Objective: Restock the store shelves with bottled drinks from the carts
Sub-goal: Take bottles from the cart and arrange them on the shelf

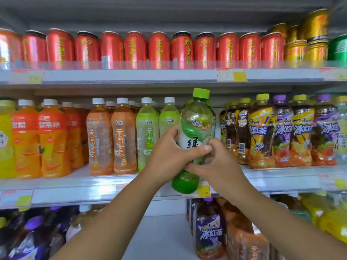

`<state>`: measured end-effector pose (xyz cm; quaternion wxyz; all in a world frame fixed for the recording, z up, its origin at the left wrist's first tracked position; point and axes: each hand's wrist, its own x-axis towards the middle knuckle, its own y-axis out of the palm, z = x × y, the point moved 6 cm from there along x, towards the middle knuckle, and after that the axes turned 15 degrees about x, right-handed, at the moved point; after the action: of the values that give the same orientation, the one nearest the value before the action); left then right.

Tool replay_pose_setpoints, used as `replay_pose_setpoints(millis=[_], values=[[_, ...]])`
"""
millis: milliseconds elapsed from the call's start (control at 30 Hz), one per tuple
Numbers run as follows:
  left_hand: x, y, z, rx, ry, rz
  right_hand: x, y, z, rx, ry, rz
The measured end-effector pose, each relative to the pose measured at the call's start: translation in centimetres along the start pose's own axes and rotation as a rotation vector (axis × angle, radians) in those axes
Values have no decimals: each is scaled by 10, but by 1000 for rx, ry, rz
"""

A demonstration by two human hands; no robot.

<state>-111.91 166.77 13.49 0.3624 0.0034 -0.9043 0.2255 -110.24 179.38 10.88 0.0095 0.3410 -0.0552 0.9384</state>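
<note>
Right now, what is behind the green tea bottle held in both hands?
Behind the green tea bottle a gap in the middle shelf row shows, with a few green caps. The bottle, left hand and right hand cover the rest.

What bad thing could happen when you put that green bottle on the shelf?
The green bottle is held by both hands, left hand and right hand, in front of a narrow gap on the middle shelf. Going in, it might bump the pale green bottles or the dark tea bottles beside the gap and tip one over. Its bottom hangs below the shelf edge, so it could catch there unless lifted.
</note>
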Motion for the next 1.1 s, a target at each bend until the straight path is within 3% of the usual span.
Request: replay_pose_setpoints(millis=[133,267,433,600,1100], values=[[11,-1,7,46,80,44,17,-24,2,33,-69,-60],[-3,-17,53,490,136,-53,46,-55,-2,-118,-96,-102],[-15,-16,88,885,271,-164,73,-77,-55,-152,60,-102],[-16,-14,85,872,352,-283,100,-88,-87,-166,171,-131],[-17,-13,92,864,343,-297,137,-82,-116,-219,251,-168]])
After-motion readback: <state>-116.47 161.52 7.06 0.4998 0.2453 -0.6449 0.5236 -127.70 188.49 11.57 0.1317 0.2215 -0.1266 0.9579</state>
